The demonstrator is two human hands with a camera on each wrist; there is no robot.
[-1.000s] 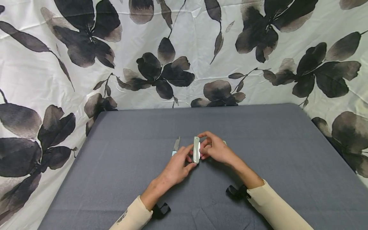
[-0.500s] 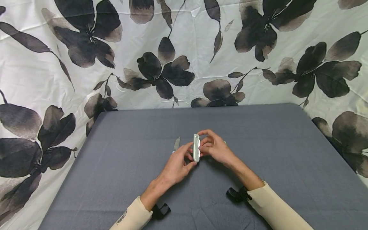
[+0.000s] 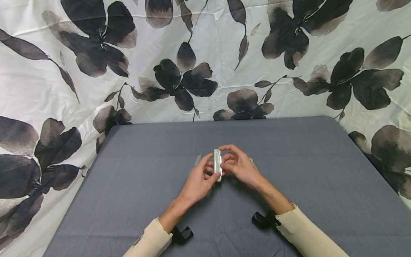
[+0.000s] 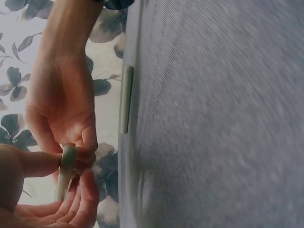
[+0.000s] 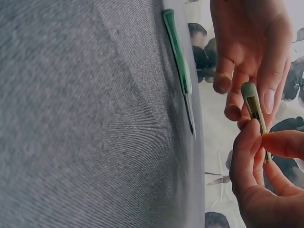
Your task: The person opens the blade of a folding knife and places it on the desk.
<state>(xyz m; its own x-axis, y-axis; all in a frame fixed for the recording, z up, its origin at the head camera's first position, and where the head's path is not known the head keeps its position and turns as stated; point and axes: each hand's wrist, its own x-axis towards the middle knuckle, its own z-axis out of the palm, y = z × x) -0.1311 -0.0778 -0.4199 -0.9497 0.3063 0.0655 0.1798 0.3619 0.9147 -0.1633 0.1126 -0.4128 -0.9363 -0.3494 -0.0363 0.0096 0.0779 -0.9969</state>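
Note:
A pale green folding knife (image 3: 217,162) is held upright above the table between both hands. My left hand (image 3: 196,182) pinches its lower part, thumb on the front and fingers behind. From the other side, my right hand (image 3: 242,167) pinches the bright metal edge along the handle. A slot shows in the handle (image 5: 251,97) in the right wrist view. Behind the left hand lies a second knife (image 3: 198,159); only its blade shows in the head view. Its green handle (image 5: 175,50) and unfolded blade appear in the right wrist view.
A pale green slim object (image 3: 253,162) lies on the table beyond the right hand, mostly hidden in the head view; its long side (image 4: 127,99) shows in the left wrist view. Grey cloth covers the table (image 3: 154,150). A floral curtain (image 3: 224,71) hangs behind.
The held knife has risen slightly, then shifted a little left. My left thumb has come onto its front face, and the left hand now covers more of the knife on the table.

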